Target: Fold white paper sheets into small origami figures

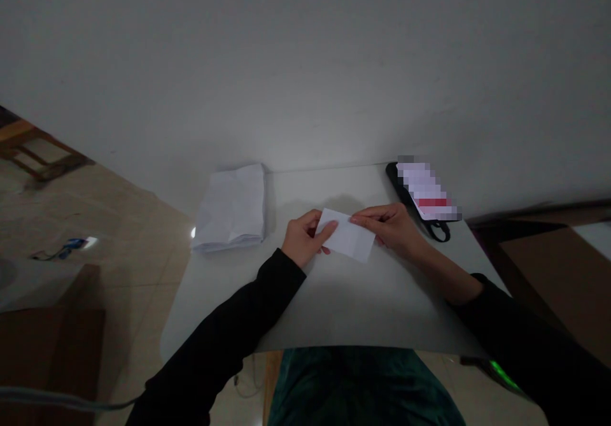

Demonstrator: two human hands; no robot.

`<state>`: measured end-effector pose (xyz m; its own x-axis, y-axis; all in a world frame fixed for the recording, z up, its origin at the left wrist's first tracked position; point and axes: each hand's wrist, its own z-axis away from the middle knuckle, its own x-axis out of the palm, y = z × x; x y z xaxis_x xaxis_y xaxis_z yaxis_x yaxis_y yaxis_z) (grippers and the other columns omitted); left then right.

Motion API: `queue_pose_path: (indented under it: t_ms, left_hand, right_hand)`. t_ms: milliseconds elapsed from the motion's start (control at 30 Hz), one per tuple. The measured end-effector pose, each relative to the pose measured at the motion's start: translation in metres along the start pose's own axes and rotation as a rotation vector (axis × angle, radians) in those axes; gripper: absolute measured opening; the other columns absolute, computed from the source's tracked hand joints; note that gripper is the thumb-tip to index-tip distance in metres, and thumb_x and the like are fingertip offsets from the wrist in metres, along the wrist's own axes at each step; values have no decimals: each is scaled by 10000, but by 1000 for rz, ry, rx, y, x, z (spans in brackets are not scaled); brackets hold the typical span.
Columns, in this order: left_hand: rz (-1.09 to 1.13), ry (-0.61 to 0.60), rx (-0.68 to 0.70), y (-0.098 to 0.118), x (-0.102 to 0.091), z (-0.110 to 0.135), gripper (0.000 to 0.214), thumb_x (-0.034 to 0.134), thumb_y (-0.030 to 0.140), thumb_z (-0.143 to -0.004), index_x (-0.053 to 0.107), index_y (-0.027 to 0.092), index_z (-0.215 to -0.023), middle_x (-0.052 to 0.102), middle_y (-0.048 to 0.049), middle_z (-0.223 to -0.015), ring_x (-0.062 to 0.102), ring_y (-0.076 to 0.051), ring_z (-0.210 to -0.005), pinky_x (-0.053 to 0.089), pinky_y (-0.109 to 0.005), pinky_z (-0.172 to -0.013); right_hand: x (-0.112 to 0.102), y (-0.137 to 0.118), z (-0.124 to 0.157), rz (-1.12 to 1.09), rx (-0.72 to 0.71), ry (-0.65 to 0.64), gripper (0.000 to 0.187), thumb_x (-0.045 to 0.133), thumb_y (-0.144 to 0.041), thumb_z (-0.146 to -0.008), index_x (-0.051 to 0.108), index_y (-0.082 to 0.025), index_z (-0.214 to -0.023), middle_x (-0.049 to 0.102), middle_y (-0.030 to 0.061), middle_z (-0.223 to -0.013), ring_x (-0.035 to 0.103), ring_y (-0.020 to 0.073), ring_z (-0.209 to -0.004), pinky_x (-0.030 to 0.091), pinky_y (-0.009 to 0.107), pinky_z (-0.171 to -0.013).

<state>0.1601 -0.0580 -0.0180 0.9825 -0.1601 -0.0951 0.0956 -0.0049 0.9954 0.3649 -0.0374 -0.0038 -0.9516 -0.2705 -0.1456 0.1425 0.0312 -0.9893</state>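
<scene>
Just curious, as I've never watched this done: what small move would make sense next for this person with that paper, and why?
Probably lay the white paper down on the table. The left hand and right hand grip it at opposite ends, and the tabletop below it is a flat spot to smooth it, near the pile of white paper.

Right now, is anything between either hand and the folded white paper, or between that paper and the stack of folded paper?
Nothing separates the left hand or right hand from the folded white paper; both touch it directly. Toward the stack of folded paper, the left hand itself lies in the line.
</scene>
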Motion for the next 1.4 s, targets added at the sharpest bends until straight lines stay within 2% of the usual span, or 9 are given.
queue_pose_path:
  t_ms: [233, 433, 633, 767, 900, 1067, 1200, 1267, 1400]
  left_hand:
    - [16, -173, -71, 4, -4, -2, 487, 716, 608, -760, 668, 131, -846, 610, -10, -631, 560, -111, -509, 479, -212, -434]
    - [-340, -69, 182, 5, -4, 2, 442, 487, 510, -954, 724, 161, -823, 618, -7, -595, 530, -102, -502, 382, -192, -466]
    - [-413, -163, 313, 4, -6, 3, 347, 471, 393, -978, 771, 221, -1010, 777, -42, -875, 679, -122, -663, 504, -205, -623]
    - [-370, -16, 259, 5, -9, 0, 290, 601, 438, -907, 791, 219, -905, 750, -22, -722, 592, -97, -489, 430, -188, -453]
    - [-277, 53, 122, 7, -9, 1, 373, 600, 497, -890, 757, 180, -771, 556, 29, -463, 466, -89, -350, 321, -190, -324]
    - [-219, 2, 69, 6, -9, -2, 418, 627, 514, -860, 670, 160, -642, 502, 37, -461, 425, -70, -371, 289, -178, -329]
    - [-75, 180, 63, 1, -12, -11, 415, 765, 524, -736, 699, 160, -926, 636, 11, -655, 499, -80, -465, 377, -186, -397]
    - [-58, 156, 83, -2, -12, -14, 436, 800, 504, -704, 688, 154, -941, 667, -13, -745, 565, -98, -577, 438, -196, -497]
    - [-20, 38, 94, -7, -6, -12, 408, 720, 535, -788, 648, 134, -797, 655, -38, -787, 589, -120, -689, 473, -230, -626]
  right_hand:
    - [-1, 0, -2, 7, 8, -72, 259, 759, -433, -758, 804, -178, -781, 592, -32, -452, 372, 44, -336, 264, 187, -337]
    - [6, 3, 3, 41, -1, -217, 313, 699, -472, -824, 769, -172, -769, 568, -44, -462, 404, 48, -340, 296, 172, -325]
    - [12, 9, 8, 66, -100, -336, 320, 650, -447, -879, 738, -166, -754, 644, -15, -606, 581, 81, -519, 470, 179, -459]
    - [16, 8, 8, -41, 10, -304, 328, 669, -476, -857, 767, -164, -838, 669, -16, -600, 569, 85, -418, 470, 195, -372]
    - [17, 6, 10, -114, 52, -220, 366, 686, -507, -838, 775, -152, -852, 694, 1, -615, 571, 79, -401, 467, 185, -358]
    - [9, 8, 4, -81, 157, -456, 421, 695, -546, -813, 742, -132, -755, 605, -22, -468, 513, 70, -341, 375, 168, -323]
    - [15, 12, 1, -132, 54, -106, 373, 719, -512, -798, 747, -139, -793, 572, -47, -462, 400, 39, -325, 285, 180, -324]
    - [21, 13, 2, -198, 19, 80, 347, 717, -490, -807, 719, -146, -771, 603, -35, -492, 401, 42, -334, 286, 193, -340]
    - [31, 13, 7, -259, -10, 144, 326, 734, -474, -803, 659, -161, -760, 635, -18, -499, 484, 70, -373, 364, 208, -399]
